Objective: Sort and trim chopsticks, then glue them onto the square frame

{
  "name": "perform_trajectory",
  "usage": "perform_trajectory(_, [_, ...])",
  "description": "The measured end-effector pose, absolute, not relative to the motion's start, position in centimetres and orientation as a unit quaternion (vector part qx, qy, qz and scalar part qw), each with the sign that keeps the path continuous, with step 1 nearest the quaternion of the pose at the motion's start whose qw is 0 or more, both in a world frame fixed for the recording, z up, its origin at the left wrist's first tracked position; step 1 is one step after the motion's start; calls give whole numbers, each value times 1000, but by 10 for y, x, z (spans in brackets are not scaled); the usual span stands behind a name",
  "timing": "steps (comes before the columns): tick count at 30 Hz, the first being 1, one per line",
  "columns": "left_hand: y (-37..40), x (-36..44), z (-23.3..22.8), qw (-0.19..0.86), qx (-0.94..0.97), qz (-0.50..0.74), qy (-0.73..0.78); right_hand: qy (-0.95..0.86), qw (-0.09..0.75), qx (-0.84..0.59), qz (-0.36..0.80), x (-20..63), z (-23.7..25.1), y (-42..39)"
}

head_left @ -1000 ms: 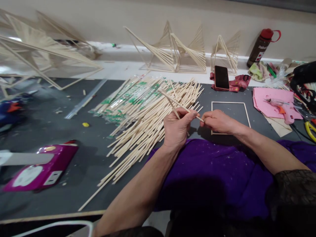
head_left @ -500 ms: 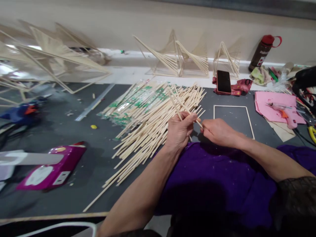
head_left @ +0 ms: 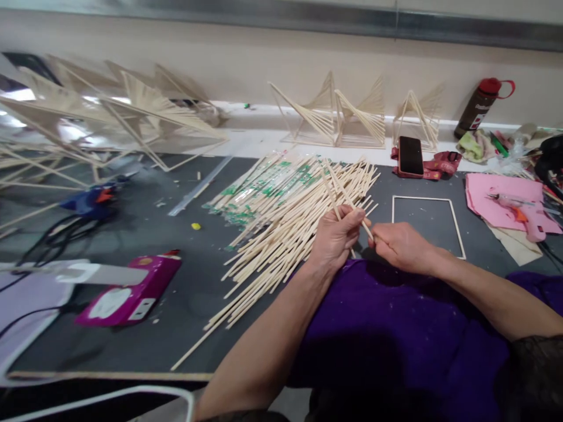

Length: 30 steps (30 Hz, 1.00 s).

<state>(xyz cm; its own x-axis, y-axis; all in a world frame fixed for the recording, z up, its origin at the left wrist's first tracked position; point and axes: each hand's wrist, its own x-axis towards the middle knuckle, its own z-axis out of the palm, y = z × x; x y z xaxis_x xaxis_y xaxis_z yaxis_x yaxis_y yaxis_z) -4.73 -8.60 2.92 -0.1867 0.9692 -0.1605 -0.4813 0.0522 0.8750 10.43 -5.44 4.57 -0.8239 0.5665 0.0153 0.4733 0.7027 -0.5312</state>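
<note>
My left hand (head_left: 336, 237) is closed in a firm pinch, and it holds two crossing sticks: the first stick (head_left: 367, 230) and the second stick (head_left: 331, 196). My right hand (head_left: 401, 245) is curled almost to a fist, with its grip at the lower end of the first stick; whether it hides something more, I cannot tell. Both sticks are above the near edge of the loose pile (head_left: 292, 225).

As I judge, one flat frame (head_left: 421, 199) is already joined, lying on the desk (head_left: 185, 337) beyond my right hand, and several stick structures (head_left: 372, 122) stand complete near the wall. The two held sticks are not joined to anything that I can see, and the pile and wrapped sticks (head_left: 264, 184) remain unused.

Compared with one second ago, my hold is nearly the same. Mainly the view has turned, so more of the left side, with the blue glue gun (head_left: 90, 202), is now visible.
</note>
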Motion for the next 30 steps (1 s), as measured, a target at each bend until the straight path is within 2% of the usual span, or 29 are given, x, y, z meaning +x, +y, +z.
perform_trajectory(5, [-84, -48, 30, 580, 285, 621, 444, -922, 67, -279, 259, 103, 47, -54])
perform_trajectory(11, [-82, -49, 26, 571, 287, 623, 452, -939, 23, -302, 164, 103, 50, -57])
perform_trajectory(13, [-82, -50, 24, 575, 286, 620, 449, -938, 23, -302, 168, 103, 51, -56])
perform_trajectory(16, [-82, -50, 23, 582, 285, 619, 444, -923, 43, -298, 240, 103, 51, -54])
perform_trajectory(20, [-82, -49, 24, 592, 275, 615, 443, -854, 108, -297, 412, 102, 48, -52])
perform_trajectory(23, [-82, -50, 25, 604, 267, 610, 439, -783, 122, -290, 536, 102, 42, -49])
perform_trajectory(27, [-81, -50, 26, 607, 263, 602, 448, -722, 170, -369, 560, 107, 41, -35])
perform_trajectory(30, [-82, -47, 25, 627, 282, 546, 478, -666, 233, -415, 575, 116, 46, -18])
